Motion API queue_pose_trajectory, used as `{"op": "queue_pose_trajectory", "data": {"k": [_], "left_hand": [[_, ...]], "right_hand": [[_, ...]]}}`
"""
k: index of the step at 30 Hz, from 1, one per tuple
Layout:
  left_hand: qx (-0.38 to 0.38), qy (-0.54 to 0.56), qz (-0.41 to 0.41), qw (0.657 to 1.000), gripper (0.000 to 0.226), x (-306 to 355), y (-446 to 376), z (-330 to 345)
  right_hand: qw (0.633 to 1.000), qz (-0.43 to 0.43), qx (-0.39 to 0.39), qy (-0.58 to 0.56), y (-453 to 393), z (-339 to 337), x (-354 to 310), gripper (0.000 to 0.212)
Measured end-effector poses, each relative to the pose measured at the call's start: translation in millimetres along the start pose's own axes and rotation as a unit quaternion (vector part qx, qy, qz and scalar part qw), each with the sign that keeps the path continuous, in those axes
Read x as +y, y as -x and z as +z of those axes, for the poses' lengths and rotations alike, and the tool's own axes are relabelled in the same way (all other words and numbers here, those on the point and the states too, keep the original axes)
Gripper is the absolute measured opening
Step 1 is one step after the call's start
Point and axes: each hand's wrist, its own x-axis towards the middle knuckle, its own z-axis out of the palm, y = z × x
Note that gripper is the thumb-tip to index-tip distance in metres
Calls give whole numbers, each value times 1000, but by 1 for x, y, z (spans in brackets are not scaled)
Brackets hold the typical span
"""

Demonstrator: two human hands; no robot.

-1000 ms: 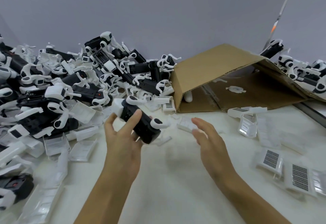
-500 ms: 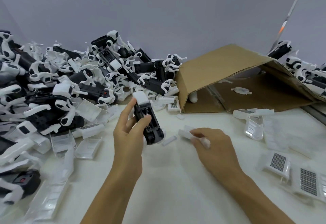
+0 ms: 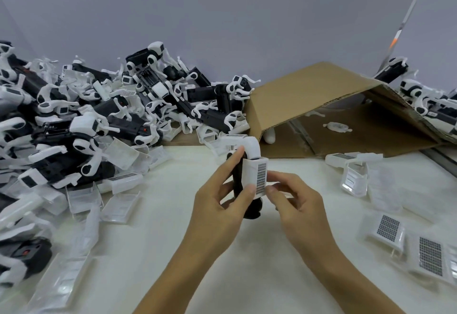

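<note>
Item in hand: black device (image 3: 237, 177), held upright at the centre of the frame, above the white table (image 3: 153, 244) and not touching it. A curved white head tops it; its dark base shows below the fingers.

Fitted part: white cover (image 3: 254, 176) with a grid-printed label, lying against the side of the device that faces the viewer.

Left hand (image 3: 217, 207): curled round the device from the left, index finger stretched up the black body, thumb pressed on the cover's lower corner.

Right hand (image 3: 296, 202): pinching the cover's lower right edge between thumb and forefinger, the other fingers curled beneath.

Stock, upper left of the frame: heap of black-and-white devices (image 3: 118, 108), tangled, with clear plastic trays (image 3: 118, 205) lying along its near edge.

Centre right: open cardboard box (image 3: 296, 101) on its side, a few white parts inside.

Lower right: loose labelled covers (image 3: 388, 228), flat on the table, well apart from the hands.
</note>
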Motion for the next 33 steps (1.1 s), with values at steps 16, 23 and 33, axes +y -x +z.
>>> {"op": "queue_pose_trajectory", "data": {"k": [16,23,33], "left_hand": [[29,65,2,997,58,-7,-2,-4],[-37,85,-21,995,51,-3,-3,-3],[-7,123,-74,990,56,1,0,5]], "right_hand": [[999,-25,-39,-7,1,0,-8,26],[987,34,-108,-116,0,-3,-16,28],[990,1,-92,-104,3,-3,-23,23]]}}
